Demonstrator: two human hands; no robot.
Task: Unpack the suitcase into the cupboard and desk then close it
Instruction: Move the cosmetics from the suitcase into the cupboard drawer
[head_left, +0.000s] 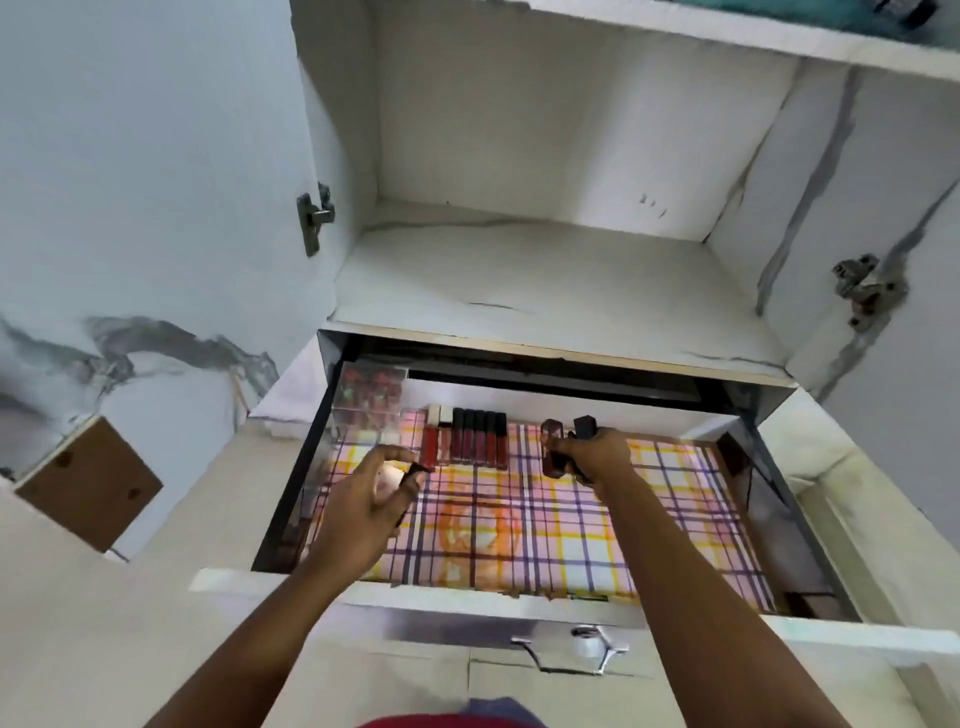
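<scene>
Cupboard drawer (519, 603) pulled open, plaid liner (545, 535) on floor. Lip gloss tubes (467, 439) in row at drawer's back wall; clear organiser box (370, 397) in back-left corner. Left hand (363, 499) over liner, pinching small dark stick. Right hand (587, 454) gripping dark cosmetic tubes (563, 434) near back wall. Bare marble-pattern shelf (545, 291) above drawer. Suitcase out of view.

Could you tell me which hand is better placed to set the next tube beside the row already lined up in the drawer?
Probably the left hand: it sits just beside the row of lip gloss tubes and pinches one small dark item. The right hand grips several dark tubes further along the checked liner.
</scene>
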